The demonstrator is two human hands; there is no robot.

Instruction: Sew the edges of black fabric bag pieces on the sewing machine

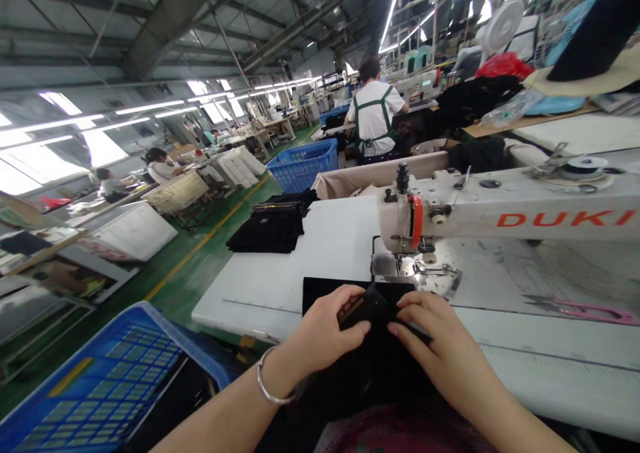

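My left hand (325,330), with a silver bangle at the wrist, pinches a folded black strip (373,304) between thumb and fingers. A brownish band shows along the fold beside the fingertips. My right hand (433,330) is closed on the right edge of the same black fabric, its thumb and fingertips turned toward the left hand. Under both hands a flat black fabric panel (320,292) lies at the front of the white table and hangs over its edge. Just beyond the fabric stands the sewing machine (403,220), its presser foot area close to the panel's far edge.
A stack of black pieces (275,223) lies on the table's far left. Pink-handled scissors (595,310) rest at right. Blue baskets stand at lower left (115,366) and behind the table (305,163). A beige fabric-lined bin (345,180) and a co-worker (373,110) are beyond.
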